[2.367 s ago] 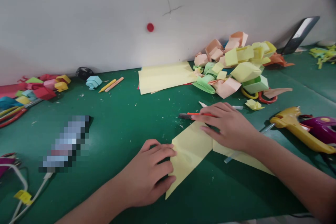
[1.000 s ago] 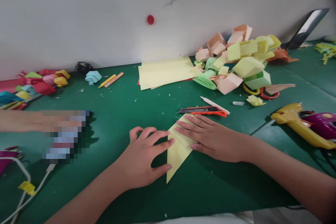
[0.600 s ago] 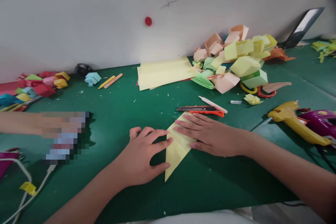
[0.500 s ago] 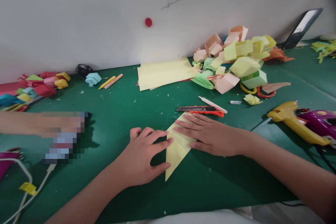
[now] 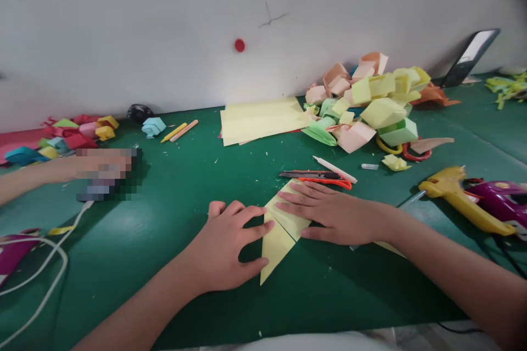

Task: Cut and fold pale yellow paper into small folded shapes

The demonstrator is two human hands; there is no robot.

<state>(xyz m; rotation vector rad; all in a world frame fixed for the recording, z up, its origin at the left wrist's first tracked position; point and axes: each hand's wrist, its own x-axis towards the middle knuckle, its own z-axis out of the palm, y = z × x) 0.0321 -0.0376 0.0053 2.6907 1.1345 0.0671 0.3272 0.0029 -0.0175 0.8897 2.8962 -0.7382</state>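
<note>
A folded yellow sheet of paper (image 5: 282, 233) lies on the green table in front of me, a crease line running across it. My left hand (image 5: 233, 244) touches its left edge with fingertips and thumb, the fingers spread. Flat across its upper right part rests my right hand (image 5: 329, 211), fingers stretched out and covering some of the sheet. Just beyond the paper lie a dark utility knife (image 5: 307, 174), an orange-handled tool (image 5: 343, 182) partly hidden beside it, and a thin pale pink stick (image 5: 335, 169).
Folded paper pieces (image 5: 382, 109) are heaped at the back right, near flat yellow sheets (image 5: 263, 120). A yellow glue gun (image 5: 457, 192) lies at right. On the left, another person's hand (image 5: 102, 162) is over a blurred device with a white cable (image 5: 61, 252).
The crease line on the yellow paper shows more plainly. My hands stay nearly in place. The other person's hand and device have moved farther back, and the view has tilted slightly.
</note>
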